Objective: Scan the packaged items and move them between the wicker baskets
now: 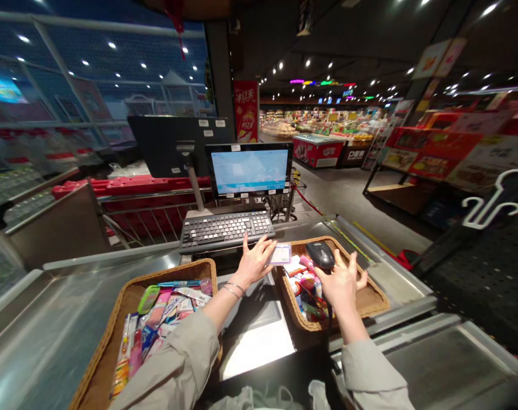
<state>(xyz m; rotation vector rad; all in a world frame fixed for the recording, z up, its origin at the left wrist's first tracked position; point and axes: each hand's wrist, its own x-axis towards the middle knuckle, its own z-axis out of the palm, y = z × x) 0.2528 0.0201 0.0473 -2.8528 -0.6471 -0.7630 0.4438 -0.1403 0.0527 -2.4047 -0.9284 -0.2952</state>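
Left hand point(254, 263) pinches a small packet point(280, 254) just below the keyboard point(225, 230), label up. Right hand point(343, 282), fingers spread and empty, hovers over the right basket point(372, 297), scanner point(320, 254) at its 11 o'clock.

small white card point(280, 254) | flat, pinched upright-tilted | between keyboard and right basket

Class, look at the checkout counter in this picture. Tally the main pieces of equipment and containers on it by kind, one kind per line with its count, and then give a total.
Wicker baskets: 2 (left basket, right basket)
Screens: 2 (lit screen, dark screen)
Keyboard: 1
Mouse: 1
Total: 6
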